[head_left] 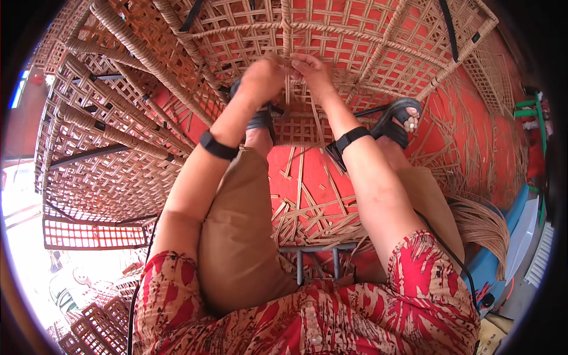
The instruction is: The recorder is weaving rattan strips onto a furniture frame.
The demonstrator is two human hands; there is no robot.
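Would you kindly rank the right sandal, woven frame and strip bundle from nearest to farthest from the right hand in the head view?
1. Woven frame, around the right hand.
2. Right sandal, to its right.
3. Strip bundle, at lower right.

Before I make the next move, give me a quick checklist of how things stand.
1. Left hand at the panel: ok, just left of the middle rib in view.
2. Right hand at the panel: ok, just right of that rib.
3. Strip held by the left hand: cannot tell, blurred.
4. Floor free of scraps: not ok, many lie between the feet.
5. Bundle off the feet: ok, beside the right leg.
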